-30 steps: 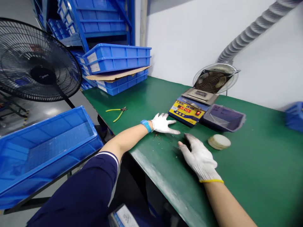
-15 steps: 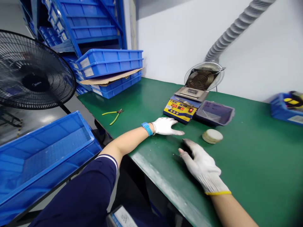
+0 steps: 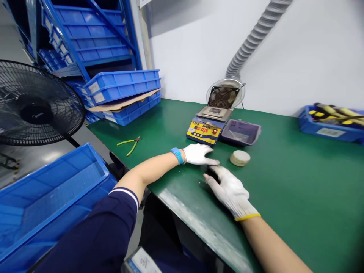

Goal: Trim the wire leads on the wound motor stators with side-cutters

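White-gloved and palm-down, my left hand [image 3: 196,154] lies spread-fingered at the flat green tabletop [image 3: 290,193] before the boxy yellow-and-blue device [image 3: 203,131], my right hand [image 3: 229,187] slanting in, thumb parted, both seemingly empty, for what I judge surface-level handwork calling for low fingertips next.

Two hands [image 3: 231,191] are showing at four o'clock, one machine [image 3: 203,131] at two, one hose [image 3: 253,36] at one, two table bins [image 3: 125,83] at ten, one fan [image 3: 36,110] and one pair of pliers [image 3: 136,140] at nine
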{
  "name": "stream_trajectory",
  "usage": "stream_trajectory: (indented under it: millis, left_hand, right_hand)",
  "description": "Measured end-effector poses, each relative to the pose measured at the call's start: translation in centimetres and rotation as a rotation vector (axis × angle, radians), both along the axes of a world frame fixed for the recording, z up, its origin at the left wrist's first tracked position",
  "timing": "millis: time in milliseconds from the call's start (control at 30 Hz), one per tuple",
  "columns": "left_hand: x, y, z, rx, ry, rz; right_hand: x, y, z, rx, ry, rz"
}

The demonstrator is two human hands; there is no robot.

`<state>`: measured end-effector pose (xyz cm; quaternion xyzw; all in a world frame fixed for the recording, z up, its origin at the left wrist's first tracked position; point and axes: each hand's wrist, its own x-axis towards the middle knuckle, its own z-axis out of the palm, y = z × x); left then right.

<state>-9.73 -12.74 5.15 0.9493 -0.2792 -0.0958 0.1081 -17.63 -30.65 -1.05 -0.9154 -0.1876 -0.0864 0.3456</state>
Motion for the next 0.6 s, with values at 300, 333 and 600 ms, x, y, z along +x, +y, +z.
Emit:
stream_trajectory:
  millis: [300,333,600]
  left_hand:
    - [-0.2,-1.0,-0.6,-0.057,0.048,-0.071]
    - [-0.2,-0.9,-0.7,-0.051,0.059,-0.076]
    - [0.0,6.1,-0.5,-0.034,-0.033,0.263]
  right_hand:
    - [0.6,0.0,-1.2,0.280,0.063,-0.104]
    - [0.8,0.0,-1.3,0.314,0.072,-0.124]
    - [-0.2,-0.9,-0.7,0.353,0.077,-0.229]
